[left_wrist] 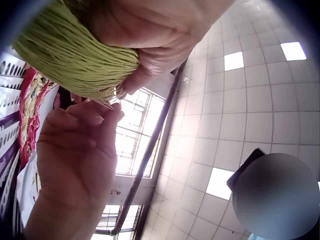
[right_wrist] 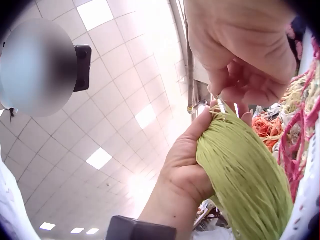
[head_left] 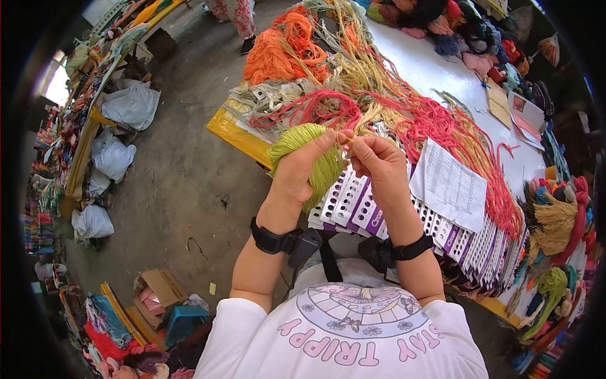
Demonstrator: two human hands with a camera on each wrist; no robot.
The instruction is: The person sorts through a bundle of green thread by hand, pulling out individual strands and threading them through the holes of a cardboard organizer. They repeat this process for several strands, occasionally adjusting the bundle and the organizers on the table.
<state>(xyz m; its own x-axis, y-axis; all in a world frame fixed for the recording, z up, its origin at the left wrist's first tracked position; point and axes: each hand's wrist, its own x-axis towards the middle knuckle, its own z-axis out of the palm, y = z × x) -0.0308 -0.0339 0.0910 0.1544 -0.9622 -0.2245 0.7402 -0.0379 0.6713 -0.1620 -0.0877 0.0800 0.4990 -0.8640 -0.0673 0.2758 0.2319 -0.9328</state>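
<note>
A thick skein of lime-green thread (head_left: 324, 165) hangs from my left hand (head_left: 295, 169), whose fingers and thumb grip it near one end. That gathered end shows in the right wrist view, where the green skein (right_wrist: 242, 165) fans downward from the grip. Close beside it, my right hand (head_left: 380, 165) pinches fine strands at the tip of the skein between thumb and fingers. In the left wrist view the right hand's fingertips (left_wrist: 116, 111) meet the strands just under the left hand. Both hands are raised over the near edge of the table.
Punched white-and-purple cards (head_left: 356, 205) line the table's near edge, with a printed sheet (head_left: 451, 183) on them. Behind lie orange thread (head_left: 287, 47) and pink-red thread (head_left: 435, 126) in loose heaps. White plastic bags (head_left: 129, 104) stand left across the floor. More yarn bundles sit right.
</note>
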